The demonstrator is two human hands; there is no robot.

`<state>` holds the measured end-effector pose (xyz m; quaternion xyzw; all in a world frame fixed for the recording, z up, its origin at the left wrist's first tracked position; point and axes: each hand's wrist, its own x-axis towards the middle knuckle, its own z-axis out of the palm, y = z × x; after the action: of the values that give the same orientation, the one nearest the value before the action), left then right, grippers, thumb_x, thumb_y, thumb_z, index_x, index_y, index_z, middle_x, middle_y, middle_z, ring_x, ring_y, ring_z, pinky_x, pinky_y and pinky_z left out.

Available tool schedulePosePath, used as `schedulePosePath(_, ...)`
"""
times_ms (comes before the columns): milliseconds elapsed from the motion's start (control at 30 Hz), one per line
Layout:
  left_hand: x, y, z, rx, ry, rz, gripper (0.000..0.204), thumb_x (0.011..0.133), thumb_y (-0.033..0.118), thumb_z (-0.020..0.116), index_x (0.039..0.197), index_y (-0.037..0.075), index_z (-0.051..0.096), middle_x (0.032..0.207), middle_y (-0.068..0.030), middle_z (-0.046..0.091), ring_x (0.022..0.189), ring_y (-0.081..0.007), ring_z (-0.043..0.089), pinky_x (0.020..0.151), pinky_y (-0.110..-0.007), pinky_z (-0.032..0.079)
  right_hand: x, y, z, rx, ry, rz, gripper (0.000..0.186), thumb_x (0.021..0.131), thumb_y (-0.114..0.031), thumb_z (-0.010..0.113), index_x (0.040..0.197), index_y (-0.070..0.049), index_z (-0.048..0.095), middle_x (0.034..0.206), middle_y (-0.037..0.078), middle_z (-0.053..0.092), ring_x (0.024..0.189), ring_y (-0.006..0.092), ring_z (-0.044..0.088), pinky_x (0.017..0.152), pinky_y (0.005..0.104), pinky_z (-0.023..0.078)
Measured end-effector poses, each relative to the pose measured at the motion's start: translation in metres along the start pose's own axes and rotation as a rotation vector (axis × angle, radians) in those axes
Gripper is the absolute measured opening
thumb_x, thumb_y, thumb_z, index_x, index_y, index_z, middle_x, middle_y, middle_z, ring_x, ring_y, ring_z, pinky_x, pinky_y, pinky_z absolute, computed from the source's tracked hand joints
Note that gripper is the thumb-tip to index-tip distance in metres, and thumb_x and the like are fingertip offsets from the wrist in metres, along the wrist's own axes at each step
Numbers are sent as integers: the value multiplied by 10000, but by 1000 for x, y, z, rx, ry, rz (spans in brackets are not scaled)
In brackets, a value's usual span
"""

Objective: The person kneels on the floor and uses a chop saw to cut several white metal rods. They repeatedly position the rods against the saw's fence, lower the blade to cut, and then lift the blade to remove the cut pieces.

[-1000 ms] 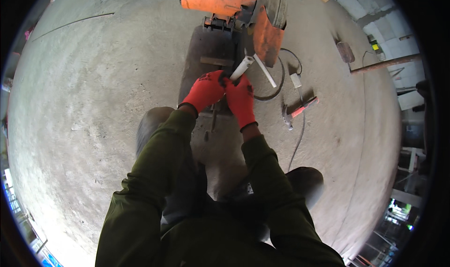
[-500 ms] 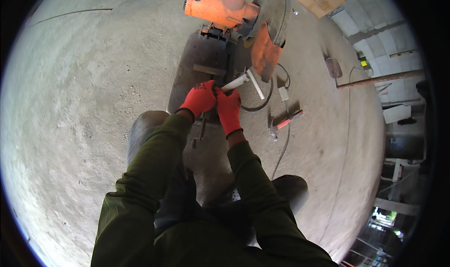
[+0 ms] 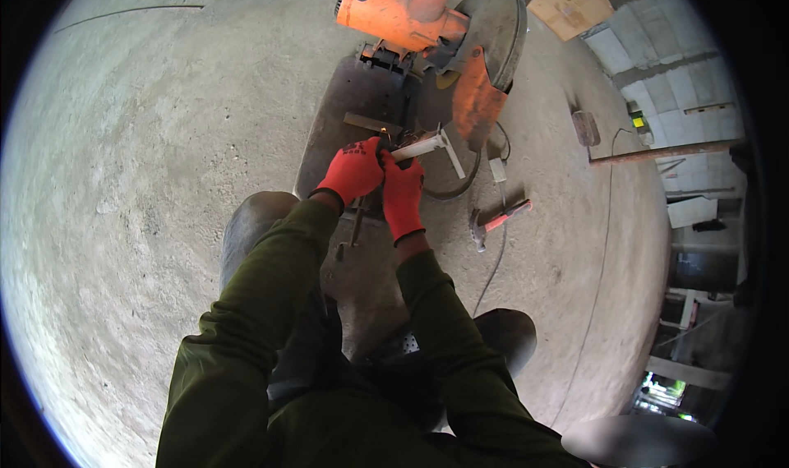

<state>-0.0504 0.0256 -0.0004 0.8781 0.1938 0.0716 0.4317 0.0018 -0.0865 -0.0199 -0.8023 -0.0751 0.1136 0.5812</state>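
My left hand (image 3: 353,172) and my right hand (image 3: 403,195), both in red gloves with dark cuffs, are closed close together over the base plate (image 3: 349,98) of an orange cut-off saw (image 3: 394,16). From between them a whitish metal bar (image 3: 419,147) sticks out to the upper right, with a crosspiece (image 3: 453,157) at its end. My right fingers wrap around the bar's near end. What my left fingers grip is hidden. A small orange glow (image 3: 384,129) shows just beyond the left fingers, by a flat metal strip (image 3: 370,123) on the plate.
A hammer (image 3: 508,215) with a red handle lies on the concrete floor to the right, beside a cable (image 3: 496,271). The saw's wheel guard (image 3: 497,32) stands raised. Farther right are a long-handled tool (image 3: 666,152) and cardboard boxes (image 3: 569,6).
An orange glow and thin reddish streaks have appeared near the bar. The saw and floor things sit slightly shifted in view. My hands stay closed together. A blurred grey oval shows at lower right.
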Motion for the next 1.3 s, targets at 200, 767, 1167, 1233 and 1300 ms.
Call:
schedulePosePath(200,-1,3,-8,17,-23,7,288,937,237,565,1153,56,625,1110,-187,709,1090,-394,651,906,-488,511,-4,2,6,171,-10,62,336,943,-240,701,1124,42,679,1019,143,730,967,259,698,850,384,526)
schedulePosePath(767,-16,25,-51,144,79,-87,398,939,248,570,1284,51,604,1194,-230,656,1039,-417,672,892,-480,536,-4,-17,13,439,-340,119,224,1026,-211,647,1126,-12,675,914,23,686,783,112,649,665,262,496)
schedulePosePath(1167,-23,44,-53,249,301,40,488,859,97,604,1346,83,587,1252,-215,622,973,-407,689,815,-479,571,3,-28,26,1191,-456,356,263,1077,-242,560,1248,-58,635,1164,76,702,1042,193,676,919,340,546)
schedulePosePath(1233,-25,50,-55,274,295,32,494,866,109,613,1358,102,580,1282,-215,606,971,-409,690,813,-484,574,2,-27,26,1216,-477,325,295,1090,-275,529,1273,-63,622,1166,86,707,1039,197,679,920,340,544)
schedulePosePath(1300,-25,55,-56,281,278,37,500,870,118,616,1368,113,575,1315,-218,594,971,-409,693,814,-488,577,4,-24,26,1165,-498,229,310,1100,-300,502,1271,-68,615,1133,86,711,1021,195,681,903,339,545)
